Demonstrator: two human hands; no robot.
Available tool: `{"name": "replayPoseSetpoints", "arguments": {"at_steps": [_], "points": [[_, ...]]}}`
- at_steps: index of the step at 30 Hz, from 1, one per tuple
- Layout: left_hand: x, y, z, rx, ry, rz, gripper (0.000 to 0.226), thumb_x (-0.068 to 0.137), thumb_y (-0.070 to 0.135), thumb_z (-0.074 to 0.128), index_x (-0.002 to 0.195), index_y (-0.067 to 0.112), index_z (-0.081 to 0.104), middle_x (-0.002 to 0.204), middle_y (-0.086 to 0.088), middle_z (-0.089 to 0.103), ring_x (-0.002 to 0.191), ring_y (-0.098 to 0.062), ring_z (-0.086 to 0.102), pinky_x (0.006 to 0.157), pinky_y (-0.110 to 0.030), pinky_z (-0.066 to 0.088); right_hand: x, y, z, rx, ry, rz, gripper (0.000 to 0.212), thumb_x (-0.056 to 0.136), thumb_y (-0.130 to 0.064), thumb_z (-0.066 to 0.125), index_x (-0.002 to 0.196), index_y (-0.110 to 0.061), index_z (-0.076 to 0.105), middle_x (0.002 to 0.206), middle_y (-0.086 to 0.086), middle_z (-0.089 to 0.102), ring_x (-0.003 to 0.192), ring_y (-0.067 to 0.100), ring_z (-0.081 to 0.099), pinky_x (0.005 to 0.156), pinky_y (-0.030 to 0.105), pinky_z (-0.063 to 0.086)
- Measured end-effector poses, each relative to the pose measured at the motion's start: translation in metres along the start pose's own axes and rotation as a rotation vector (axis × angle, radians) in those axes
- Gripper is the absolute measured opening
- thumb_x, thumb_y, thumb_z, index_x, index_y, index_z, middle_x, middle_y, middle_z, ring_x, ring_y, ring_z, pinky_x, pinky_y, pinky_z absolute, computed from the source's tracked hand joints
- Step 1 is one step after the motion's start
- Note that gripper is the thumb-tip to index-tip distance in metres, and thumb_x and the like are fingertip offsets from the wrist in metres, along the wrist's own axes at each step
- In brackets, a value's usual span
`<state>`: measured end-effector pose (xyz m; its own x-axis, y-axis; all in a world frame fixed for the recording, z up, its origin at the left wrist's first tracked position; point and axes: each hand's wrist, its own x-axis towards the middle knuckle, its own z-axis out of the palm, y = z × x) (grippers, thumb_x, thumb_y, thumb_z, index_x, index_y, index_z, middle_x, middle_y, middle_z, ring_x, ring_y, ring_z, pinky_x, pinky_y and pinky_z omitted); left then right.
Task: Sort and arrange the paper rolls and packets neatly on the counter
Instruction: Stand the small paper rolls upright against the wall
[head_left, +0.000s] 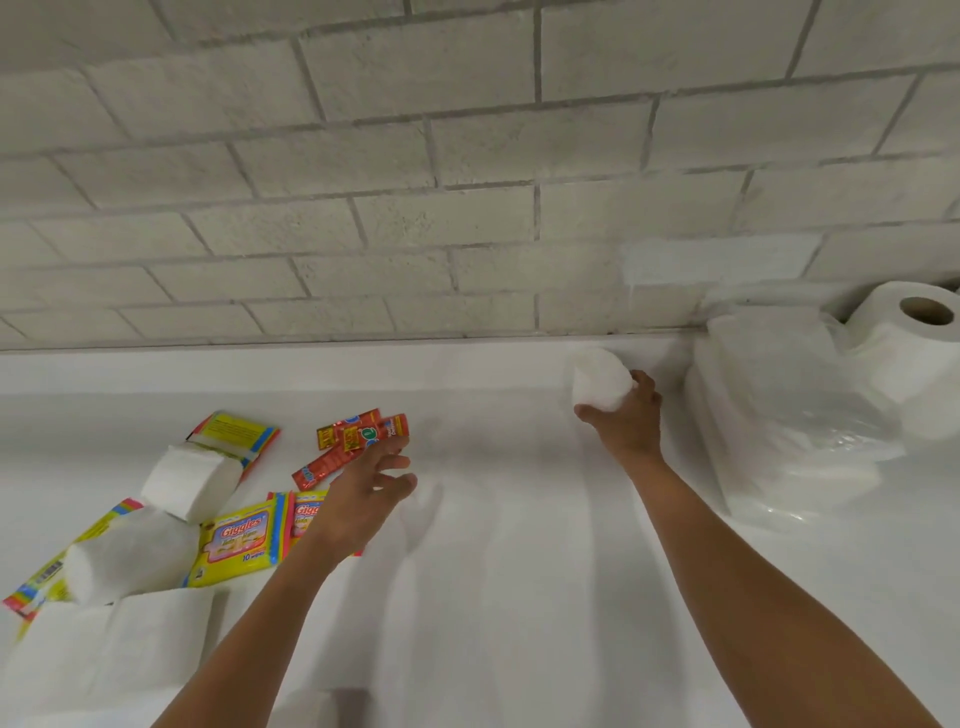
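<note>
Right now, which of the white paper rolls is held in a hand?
The small white roll near the back wall: the right hand grips it. The roll with the brown core at far right and the rolls at left lie untouched.

Counter smooth, matt white. Wall rough painted brick, matt. Paper roll soft matt tissue, cardboard core. Bag at right edge: clear glossy plastic. Wipes packet and red sachets: shiny printed plastic.
</note>
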<state>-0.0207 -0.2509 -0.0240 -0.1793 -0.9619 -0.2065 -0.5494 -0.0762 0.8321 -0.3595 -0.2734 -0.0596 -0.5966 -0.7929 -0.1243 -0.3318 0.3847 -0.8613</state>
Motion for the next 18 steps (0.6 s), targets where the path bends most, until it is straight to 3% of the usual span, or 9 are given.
{"name": "replayPoseSetpoints", "arguments": {"at_steps": [3, 5, 7, 10, 12, 18], "points": [[-0.006, 0.004, -0.007, 0.033, 0.027, 0.027, 0.041, 0.091, 0.018, 0.069, 0.128, 0.03, 0.057, 0.124, 0.009, 0.063, 0.114, -0.011, 0.061, 0.098, -0.036, 0.051, -0.013, 0.004, -0.004, 0.007, -0.026, 0.051, 0.103, 0.074, -0.027, 0.084, 0.153, -0.017, 0.018, 0.146, 0.016, 0.03, 0.125, 0.034, 0.046, 0.094, 0.04, 0.044], [-0.013, 0.008, -0.011, 0.024, 0.057, 0.039, 0.04, 0.091, 0.016, 0.068, 0.127, 0.03, 0.057, 0.123, 0.011, 0.063, 0.116, -0.007, 0.058, 0.1, -0.029, 0.049, -0.023, 0.007, -0.009, 0.013, -0.032, 0.063, 0.104, 0.076, -0.029, 0.083, 0.155, -0.018, 0.016, 0.147, 0.017, 0.03, 0.125, 0.036, 0.047, 0.095, 0.041, 0.045], [-0.023, 0.012, -0.016, 0.047, 0.096, 0.049, 0.039, 0.092, 0.013, 0.066, 0.129, 0.025, 0.056, 0.115, 0.009, 0.063, 0.111, -0.007, 0.057, 0.087, -0.005, 0.044, -0.034, 0.009, -0.012, 0.012, -0.041, 0.056, 0.103, 0.077, -0.031, 0.082, 0.155, -0.018, 0.017, 0.146, 0.018, 0.032, 0.126, 0.036, 0.046, 0.097, 0.042, 0.045], [-0.044, 0.007, -0.027, 0.094, 0.178, 0.097, 0.04, 0.092, 0.012, 0.066, 0.13, 0.02, 0.056, 0.113, 0.005, 0.062, 0.105, -0.01, 0.056, 0.074, 0.004, 0.036, -0.06, 0.013, -0.014, 0.013, -0.069, 0.044, 0.096, 0.079, -0.032, 0.081, 0.154, -0.018, 0.022, 0.144, 0.017, 0.037, 0.128, 0.033, 0.046, 0.099, 0.039, 0.042], [-0.062, 0.0, -0.035, 0.132, 0.212, 0.135, 0.041, 0.091, 0.013, 0.067, 0.13, 0.019, 0.057, 0.118, 0.006, 0.062, 0.105, -0.009, 0.055, 0.079, -0.001, 0.035, -0.079, 0.016, -0.015, 0.022, -0.088, 0.017, 0.09, 0.08, -0.031, 0.08, 0.152, -0.018, 0.027, 0.143, 0.016, 0.039, 0.128, 0.031, 0.047, 0.101, 0.036, 0.041], [-0.119, -0.028, -0.051, 0.159, 0.301, 0.054, 0.043, 0.089, 0.018, 0.071, 0.13, 0.019, 0.058, 0.125, 0.003, 0.06, 0.113, -0.019, 0.055, 0.099, -0.036, 0.045, -0.132, 0.008, -0.007, 0.04, -0.189, -0.034, 0.079, 0.083, -0.029, 0.078, 0.149, -0.024, 0.035, 0.145, 0.012, 0.041, 0.13, 0.025, 0.048, 0.097, 0.03, 0.04]]}}
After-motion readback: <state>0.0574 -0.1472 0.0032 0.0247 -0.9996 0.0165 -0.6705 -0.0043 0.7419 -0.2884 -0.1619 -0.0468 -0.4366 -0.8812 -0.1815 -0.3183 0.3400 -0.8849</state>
